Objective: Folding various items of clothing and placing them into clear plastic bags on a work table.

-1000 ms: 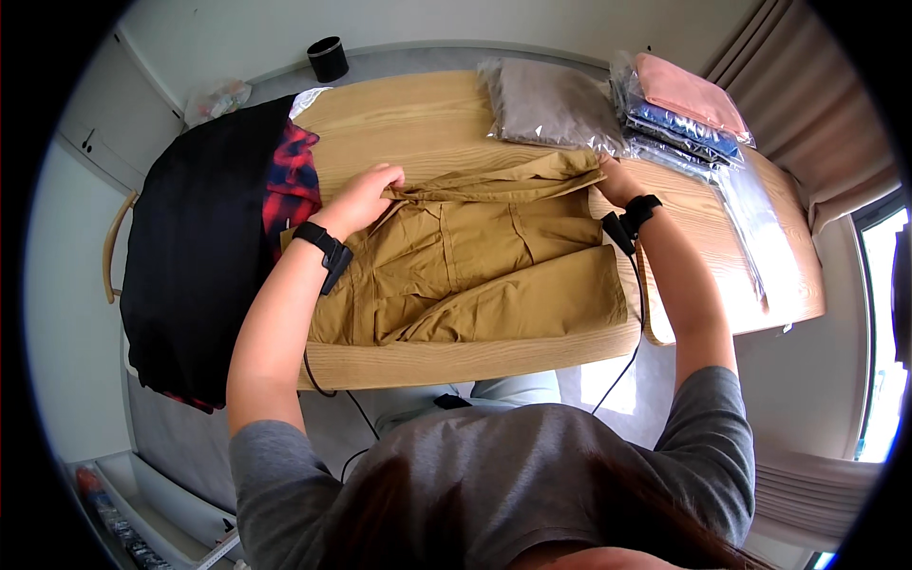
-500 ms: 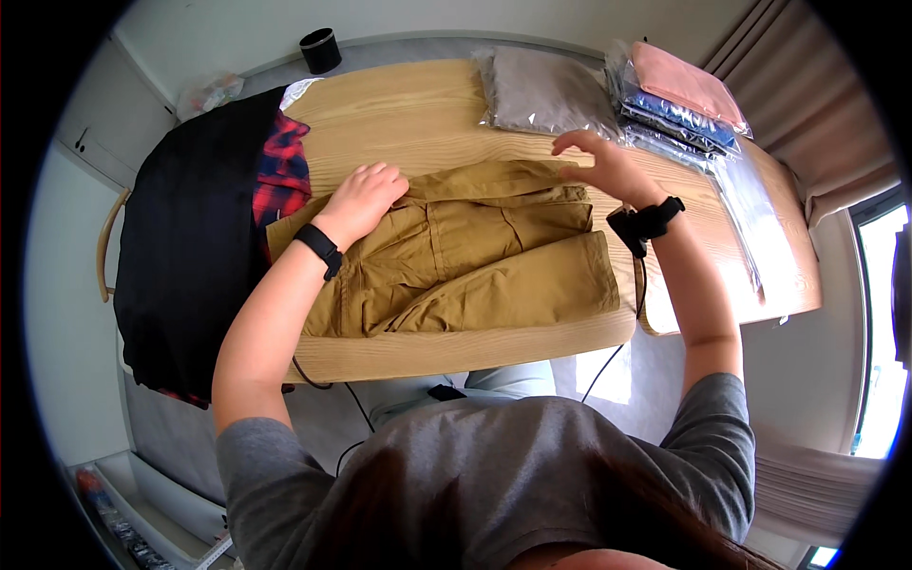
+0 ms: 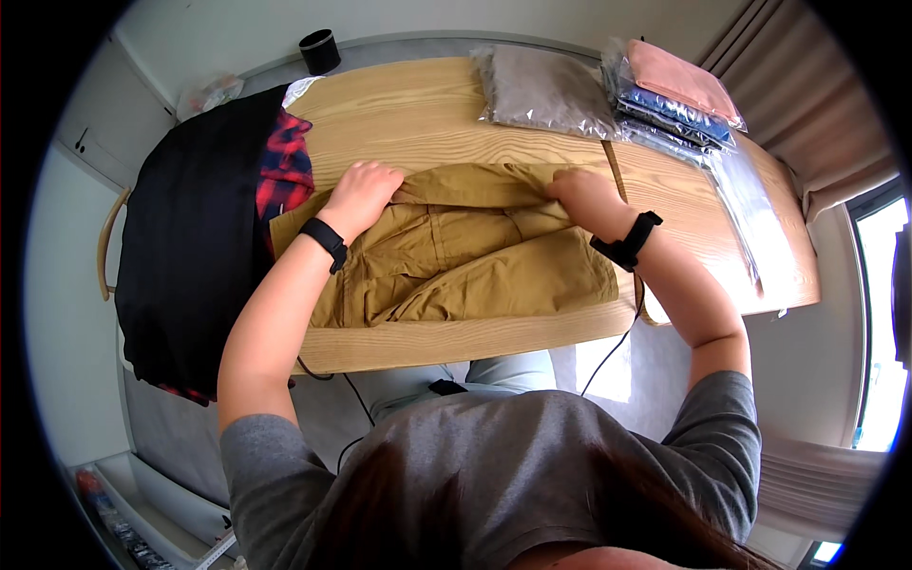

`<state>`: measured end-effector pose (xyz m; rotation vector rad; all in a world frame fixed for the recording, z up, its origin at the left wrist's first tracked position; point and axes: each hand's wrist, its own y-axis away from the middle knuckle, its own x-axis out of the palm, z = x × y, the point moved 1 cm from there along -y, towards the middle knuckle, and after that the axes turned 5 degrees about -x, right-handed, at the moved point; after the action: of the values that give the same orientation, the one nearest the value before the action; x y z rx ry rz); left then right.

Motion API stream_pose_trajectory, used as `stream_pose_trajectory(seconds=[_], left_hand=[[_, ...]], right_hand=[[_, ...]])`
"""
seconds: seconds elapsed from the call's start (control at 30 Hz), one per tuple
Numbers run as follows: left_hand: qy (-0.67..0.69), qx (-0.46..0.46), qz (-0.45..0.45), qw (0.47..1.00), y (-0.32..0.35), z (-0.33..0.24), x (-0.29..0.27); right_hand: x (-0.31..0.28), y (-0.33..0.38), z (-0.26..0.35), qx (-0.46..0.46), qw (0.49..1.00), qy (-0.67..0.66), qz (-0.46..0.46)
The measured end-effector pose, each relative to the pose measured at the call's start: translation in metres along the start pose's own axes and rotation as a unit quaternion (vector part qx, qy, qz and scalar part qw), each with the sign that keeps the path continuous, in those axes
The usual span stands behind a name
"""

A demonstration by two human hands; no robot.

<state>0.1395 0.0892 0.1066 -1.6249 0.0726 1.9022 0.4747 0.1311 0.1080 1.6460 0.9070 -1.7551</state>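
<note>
A mustard-brown garment (image 3: 446,252) lies across the table in front of me, creased and partly folded. Whether it is a jacket or trousers I cannot tell. My left hand (image 3: 364,197) is closed on its far edge, left of the middle, fingertips bent into the cloth. At the far right corner, my right hand (image 3: 591,201) pinches the same garment, its fingers curled over the edge. Between the two hands a long strip of cloth runs along the far side. The lower layer spreads toward the table's near edge.
A black cloth (image 3: 195,237) and a red-and-navy plaid garment (image 3: 285,166) are heaped at the left. Farther back lies a bagged grey-brown garment (image 3: 546,90), beside a stack of bagged clothes topped by a pink one (image 3: 679,81). Clear plastic bags (image 3: 755,218) lie at the right.
My right hand, open above the garment's right end before, has come down and closed on its far right corner. The left hand stays almost in place.
</note>
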Motion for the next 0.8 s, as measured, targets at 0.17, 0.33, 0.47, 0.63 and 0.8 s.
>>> stream_pose_trajectory(seconds=[0.17,0.33,0.47,0.63,0.8], left_hand=[[0.028,-0.090,0.137,0.986,-0.009,-0.014,-0.036],[0.236,-0.045,0.249,0.938,-0.010,-0.058,-0.046],[0.209,-0.041,0.418,0.883,0.010,-0.078,-0.033],[0.216,-0.042,0.415,0.883,0.013,-0.079,-0.029],[0.239,-0.022,0.428,0.871,0.012,-0.088,-0.030]], right_hand=[[0.001,0.018,0.002,-0.002,0.990,-0.096,0.108],[-0.003,0.013,0.009,0.000,0.995,-0.093,0.040],[0.000,0.008,0.025,0.044,0.995,-0.080,0.050],[0.014,0.016,0.027,0.085,0.971,-0.106,0.196],[0.018,0.033,0.024,0.094,0.969,-0.118,0.197]])
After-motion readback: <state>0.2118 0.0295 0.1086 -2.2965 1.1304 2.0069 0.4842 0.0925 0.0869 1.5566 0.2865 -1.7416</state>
